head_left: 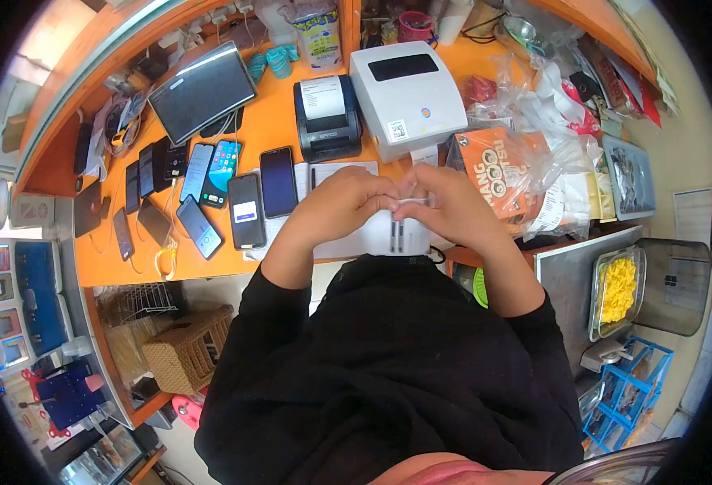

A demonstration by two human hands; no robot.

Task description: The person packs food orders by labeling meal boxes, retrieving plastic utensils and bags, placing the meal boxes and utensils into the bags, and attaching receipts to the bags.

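My left hand (346, 199) and my right hand (442, 202) meet above the front of the orange desk, fingers pinched close together. Between the fingertips is a small white piece (412, 201), thin like paper; the fingers cover most of it. Just below them lies a white item (411, 239) with dark narrow bars on it. White paper sheets (356, 242) lie under my left hand, with a black pen (313, 178) beside it. A dark phone (278, 183) and another phone with a lit screen (246, 212) are left of my left hand.
Behind the hands stand a black receipt printer (327, 121) and a white label printer (408, 93). Several more phones and a tablet (203, 93) occupy the left. To the right are an orange box (497, 174) under clear plastic and a glass container of yellow food (618, 291).
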